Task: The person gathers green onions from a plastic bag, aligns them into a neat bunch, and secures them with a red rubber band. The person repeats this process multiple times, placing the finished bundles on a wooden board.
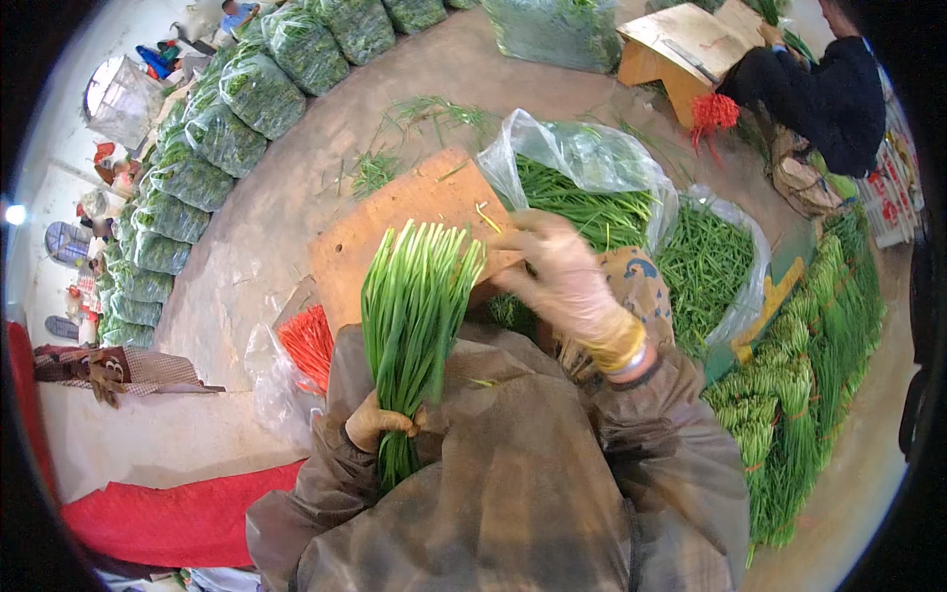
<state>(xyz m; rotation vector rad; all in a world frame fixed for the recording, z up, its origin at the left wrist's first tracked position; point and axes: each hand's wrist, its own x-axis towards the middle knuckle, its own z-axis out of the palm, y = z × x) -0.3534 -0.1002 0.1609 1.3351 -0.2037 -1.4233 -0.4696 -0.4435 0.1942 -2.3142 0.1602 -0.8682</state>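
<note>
My left hand (pixel 381 423), in a thin glove, grips a bunch of green garlic chives (pixel 418 296) low down, against my brown smock. The bunch's pale cut ends fan out upward over a wooden board (pixel 414 196). My right hand (pixel 558 277), also gloved and with a yellow band at the wrist, is blurred beside the board's right edge. Its fingers look spread, and I see nothing held in them. Close to its fingertips shows a small yellowed leaf piece (pixel 487 217); whether it rests on the board is unclear.
An open plastic bag of chives (pixel 584 203) lies beyond my right hand, beside a bag of loose trimmings (pixel 706 259). Tied bunches (pixel 795 392) are stacked at right, red ties (pixel 307 344) at left. Filled bags (pixel 263 92) line the floor. Another person (pixel 821 103) sits at a wooden bench (pixel 684 44).
</note>
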